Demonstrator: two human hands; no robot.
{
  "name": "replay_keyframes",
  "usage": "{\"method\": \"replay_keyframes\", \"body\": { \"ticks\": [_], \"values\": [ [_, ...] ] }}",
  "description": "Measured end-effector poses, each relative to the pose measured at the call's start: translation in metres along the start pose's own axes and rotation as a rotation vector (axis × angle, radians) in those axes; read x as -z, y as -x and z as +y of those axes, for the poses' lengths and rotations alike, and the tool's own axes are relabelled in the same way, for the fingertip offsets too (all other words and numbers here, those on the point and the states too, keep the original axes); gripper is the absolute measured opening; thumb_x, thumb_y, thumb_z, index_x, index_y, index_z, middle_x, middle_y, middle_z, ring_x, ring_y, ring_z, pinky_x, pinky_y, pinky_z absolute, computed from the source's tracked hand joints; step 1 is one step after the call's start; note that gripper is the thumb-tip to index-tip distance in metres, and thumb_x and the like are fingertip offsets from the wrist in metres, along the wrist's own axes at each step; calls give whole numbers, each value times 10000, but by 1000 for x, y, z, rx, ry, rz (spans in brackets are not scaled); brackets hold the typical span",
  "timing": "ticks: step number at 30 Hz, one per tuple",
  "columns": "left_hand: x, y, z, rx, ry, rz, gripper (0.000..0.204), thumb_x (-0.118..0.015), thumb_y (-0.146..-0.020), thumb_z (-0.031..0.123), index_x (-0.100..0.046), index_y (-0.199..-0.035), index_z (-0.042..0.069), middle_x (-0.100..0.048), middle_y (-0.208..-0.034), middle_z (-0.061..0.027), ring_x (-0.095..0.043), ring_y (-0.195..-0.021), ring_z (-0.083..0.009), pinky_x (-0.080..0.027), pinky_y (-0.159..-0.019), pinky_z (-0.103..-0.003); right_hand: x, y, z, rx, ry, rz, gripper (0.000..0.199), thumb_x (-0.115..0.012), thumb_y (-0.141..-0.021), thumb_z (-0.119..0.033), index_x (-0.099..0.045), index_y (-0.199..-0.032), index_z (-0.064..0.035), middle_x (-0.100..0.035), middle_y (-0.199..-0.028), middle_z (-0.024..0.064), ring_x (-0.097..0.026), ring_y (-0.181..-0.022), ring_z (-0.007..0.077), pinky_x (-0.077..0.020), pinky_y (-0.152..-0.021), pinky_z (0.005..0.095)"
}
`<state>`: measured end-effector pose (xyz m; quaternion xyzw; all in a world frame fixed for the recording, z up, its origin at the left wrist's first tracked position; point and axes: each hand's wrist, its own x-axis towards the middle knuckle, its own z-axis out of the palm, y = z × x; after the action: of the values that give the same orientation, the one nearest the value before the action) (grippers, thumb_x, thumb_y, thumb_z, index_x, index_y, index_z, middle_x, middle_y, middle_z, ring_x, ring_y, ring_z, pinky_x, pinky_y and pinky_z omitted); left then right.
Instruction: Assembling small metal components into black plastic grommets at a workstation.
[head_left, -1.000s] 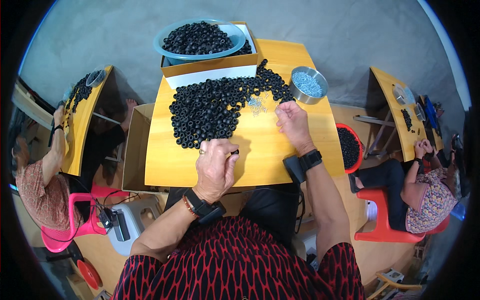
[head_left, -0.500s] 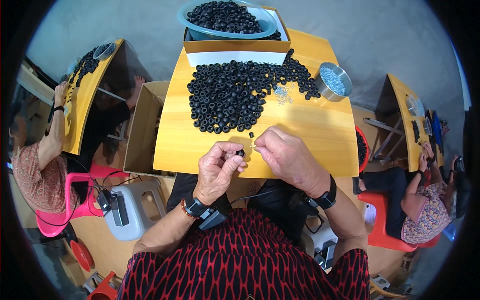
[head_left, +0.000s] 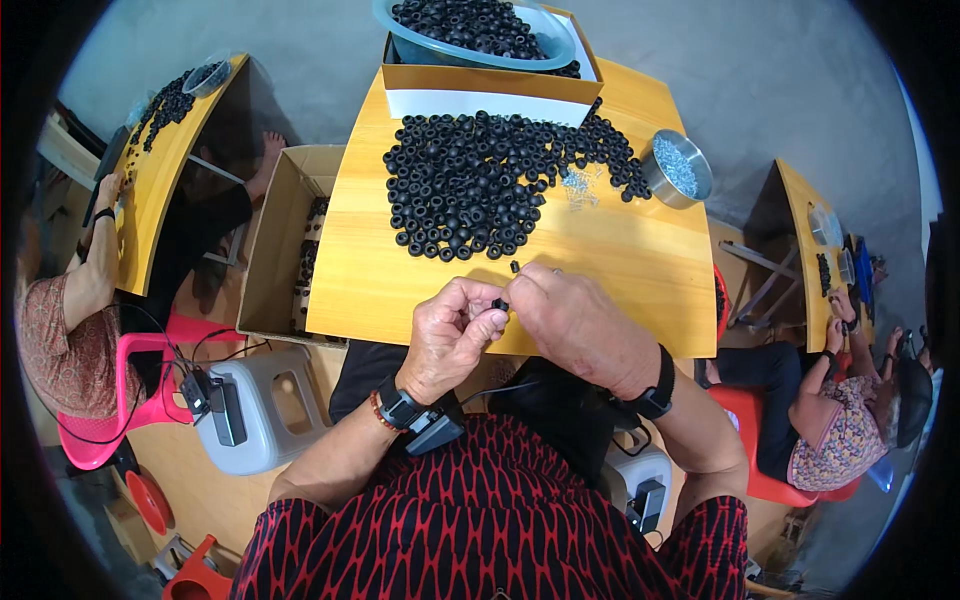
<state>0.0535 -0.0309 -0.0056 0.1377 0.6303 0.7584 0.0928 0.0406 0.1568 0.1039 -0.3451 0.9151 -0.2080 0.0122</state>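
Rings of black rubber fill the blue basin (head_left: 545, 45) in its cardboard box (head_left: 480, 82) and spread as a heap (head_left: 480, 185) over the wooden table (head_left: 620, 260); a steel bowl (head_left: 677, 168) holds small silvery parts. Left hand (head_left: 452, 335) and right hand (head_left: 575, 320) meet at the table's near edge, both pinching one small black ring (head_left: 499, 304). Its axis is too small to tell.

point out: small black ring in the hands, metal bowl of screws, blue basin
small black ring (head_left: 499, 304), head view, visible edge between the fingertips
metal bowl of screws (head_left: 655, 180), head view, left rim
blue basin (head_left: 560, 48), head view, right rim
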Motion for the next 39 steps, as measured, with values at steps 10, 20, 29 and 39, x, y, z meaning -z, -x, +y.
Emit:
{"method": "replay_keyframes", "body": {
  "ticks": [10, 20, 29, 39],
  "values": [
    [-1, -2, 6, 20, 123, 6, 179, -631, -979, 24, -579, -1146, -17, -668, -944, -67, -667, -811, -113, -582, -764, -285, -50, 20, 8, -359, -787, 379, 149, -660, -910, 23, -654, -1048, -33, -657, -920, 100, -670, -825, 232, -527, -724, 300],
    [2, -1, 2, 51, 80, -10, 137, -595, -995, 23, -544, -1118, -7, -659, -975, -82, -652, -813, -124, -574, -768, -288, -57, 25, 10, -71, -457, 453, 237, -612, -888, 66, -669, -1104, -13, -635, -899, 110, -668, -799, 233, -537, -703, 316],
    [-3, -2, 11, 43, 86, 61, 183, -572, -1001, 21, -548, -1178, -18, -656, -983, -86, -647, -828, -127, -566, -789, -282, -70, 7, 51, -390, -395, 512, 104, -719, -887, -61, -673, -961, -3, -630, -818, 48, -623, -673, 135, -496, -591, 284],
    [0, -1, 5, 20, 70, 51, 188, -582, -1000, 32, -550, -1180, -10, -652, -986, -74, -637, -829, -119, -561, -785, -276, -72, 6, 40, -362, -147, 461, 148, -720, -851, -110, -637, -955, -44, -618, -811, 113, -647, -766, 273, -523, -659, 377]
  ]
}}
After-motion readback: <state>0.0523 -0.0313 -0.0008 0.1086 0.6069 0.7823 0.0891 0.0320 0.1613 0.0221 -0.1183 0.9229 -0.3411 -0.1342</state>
